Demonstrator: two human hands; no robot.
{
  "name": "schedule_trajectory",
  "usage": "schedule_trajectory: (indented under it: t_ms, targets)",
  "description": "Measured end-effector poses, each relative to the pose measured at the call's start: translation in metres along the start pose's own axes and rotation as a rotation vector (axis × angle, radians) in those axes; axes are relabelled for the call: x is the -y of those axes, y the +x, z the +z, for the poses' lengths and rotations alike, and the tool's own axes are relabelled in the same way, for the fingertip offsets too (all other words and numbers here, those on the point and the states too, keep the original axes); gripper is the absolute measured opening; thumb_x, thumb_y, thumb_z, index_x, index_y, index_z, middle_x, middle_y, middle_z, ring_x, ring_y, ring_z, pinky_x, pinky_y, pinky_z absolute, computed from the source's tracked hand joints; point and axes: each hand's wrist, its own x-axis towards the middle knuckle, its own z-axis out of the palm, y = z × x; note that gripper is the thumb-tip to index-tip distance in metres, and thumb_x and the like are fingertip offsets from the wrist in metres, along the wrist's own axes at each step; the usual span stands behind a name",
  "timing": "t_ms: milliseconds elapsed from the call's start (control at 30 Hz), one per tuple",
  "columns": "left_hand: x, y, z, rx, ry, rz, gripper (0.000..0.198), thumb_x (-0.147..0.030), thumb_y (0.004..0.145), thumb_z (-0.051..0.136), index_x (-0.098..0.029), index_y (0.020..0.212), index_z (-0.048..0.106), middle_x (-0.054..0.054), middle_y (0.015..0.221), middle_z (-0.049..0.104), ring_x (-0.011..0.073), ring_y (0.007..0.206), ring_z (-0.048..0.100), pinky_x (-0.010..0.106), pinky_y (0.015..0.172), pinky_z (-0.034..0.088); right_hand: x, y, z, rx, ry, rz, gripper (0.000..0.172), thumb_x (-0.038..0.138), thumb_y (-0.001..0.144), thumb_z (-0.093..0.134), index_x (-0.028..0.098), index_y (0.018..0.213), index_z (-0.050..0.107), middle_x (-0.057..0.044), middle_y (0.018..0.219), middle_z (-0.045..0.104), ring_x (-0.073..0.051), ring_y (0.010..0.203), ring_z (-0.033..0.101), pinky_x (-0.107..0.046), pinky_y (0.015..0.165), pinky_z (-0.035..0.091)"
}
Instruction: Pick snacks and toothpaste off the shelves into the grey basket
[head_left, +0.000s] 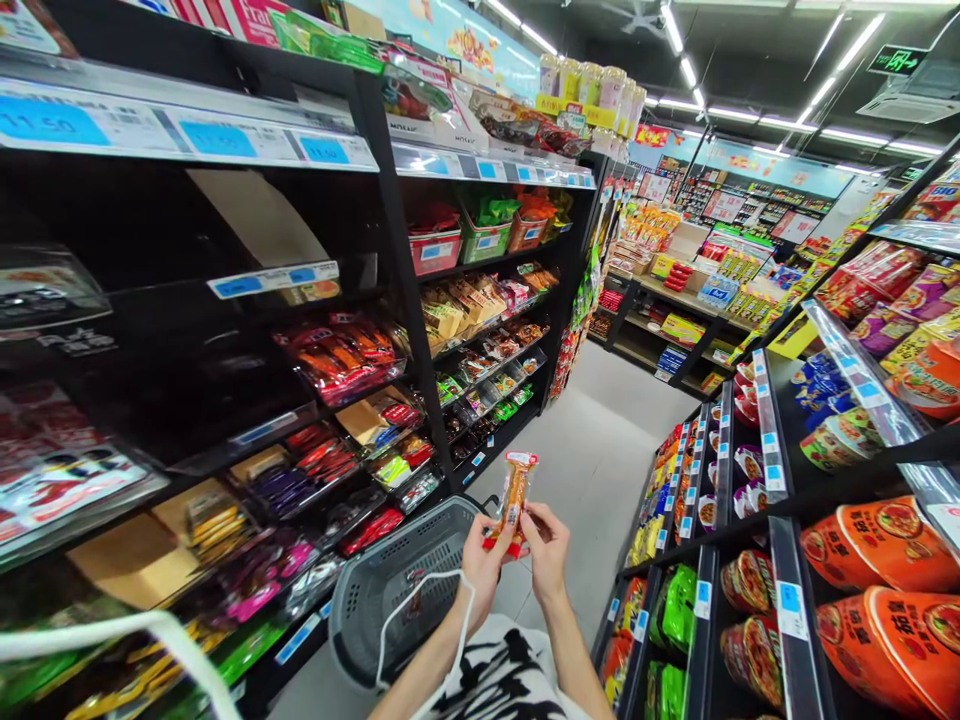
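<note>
Supermarket shelving (401,250) lines the floor (600,430). Left hand (484,555) and right hand (548,545) pinch the clear-and-red snack packet (517,490) by its lower end, near the grey shopping basket (356,600); loosened fingertips could drop it.

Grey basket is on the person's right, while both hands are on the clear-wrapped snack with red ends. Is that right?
Not quite: the grey basket is on the person's left, as the head view shows. The left hand and right hand are indeed both on the clear-wrapped snack with red ends.
</note>
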Motion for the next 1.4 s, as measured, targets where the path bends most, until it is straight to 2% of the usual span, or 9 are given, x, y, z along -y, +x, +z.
schedule_trajectory:
  t_ms: [200,400,600,900,1100,1200,1400]
  targets:
    - [0.002,0.002,-0.004,0.056,0.03,0.003,0.058,-0.047,0.065,0.088,-0.021,0.083,0.04,-0.004,0.068,0.067,0.0139,0.057,0.066,0.023,0.055,0.052,-0.006,0.0,-0.002,-0.041,-0.029,0.012,0.025,0.038,0.08,0.076,0.017,0.093,0.078,-0.008,0.09,0.072,-0.02,0.081,0.065,-0.031,0.076,0.055]
    - [-0.006,-0.002,-0.001,0.078,-0.048,-0.035,0.052,-0.056,0.071,0.081,-0.021,0.087,0.046,-0.002,0.072,0.068,0.0157,0.059,0.066,0.023,0.053,0.048,-0.01,0.0,-0.003,-0.038,-0.044,0.023,0.028,0.04,0.081,0.075,0.016,0.096,0.077,-0.009,0.092,0.073,-0.02,0.081,0.065,-0.032,0.075,0.054]
    - [-0.003,-0.001,-0.003,0.06,-0.054,-0.032,0.051,-0.053,0.071,0.082,-0.021,0.089,0.047,-0.002,0.07,0.069,0.0148,0.057,0.065,0.023,0.055,0.049,-0.01,0.0,-0.002,-0.055,-0.04,0.038,0.027,0.039,0.078,0.077,0.016,0.092,0.077,-0.008,0.089,0.074,-0.02,0.08,0.066,-0.031,0.075,0.054]
    - [0.004,0.002,-0.006,0.066,0.079,0.006,0.05,-0.056,0.074,0.078,-0.02,0.091,0.048,0.0,0.074,0.071,0.0141,0.059,0.065,0.024,0.057,0.052,-0.016,0.001,-0.005,-0.098,-0.013,0.062,0.034,0.04,0.076,0.079,0.015,0.098,0.075,-0.011,0.095,0.075,-0.021,0.084,0.068,-0.035,0.08,0.056]
    - [0.002,0.006,-0.007,0.064,0.134,0.065,0.048,-0.052,0.067,0.084,-0.018,0.085,0.055,0.0,0.063,0.068,0.0137,0.054,0.062,0.023,0.055,0.05,-0.017,0.0,-0.002,-0.122,-0.042,0.013,0.038,0.04,0.075,0.081,0.014,0.101,0.072,-0.01,0.091,0.072,-0.02,0.082,0.067,-0.032,0.075,0.056]
    - [0.006,0.01,-0.011,0.06,0.178,0.106,0.043,-0.045,0.066,0.086,-0.016,0.083,0.059,0.0,0.064,0.068,0.0128,0.058,0.063,0.021,0.06,0.05,-0.018,0.001,-0.004,-0.139,-0.029,0.005,0.042,0.04,0.074,0.081,0.013,0.104,0.07,-0.009,0.089,0.071,-0.02,0.082,0.067,-0.032,0.076,0.056]
    - [0.011,0.014,-0.017,0.029,0.226,0.188,0.04,-0.04,0.067,0.084,-0.017,0.089,0.06,0.006,0.089,0.072,0.0176,0.084,0.069,0.027,0.077,0.055,-0.023,0.001,-0.005,-0.147,-0.063,0.027,0.043,0.037,0.071,0.081,0.012,0.105,0.07,-0.01,0.091,0.071,-0.019,0.079,0.064,-0.031,0.074,0.055]
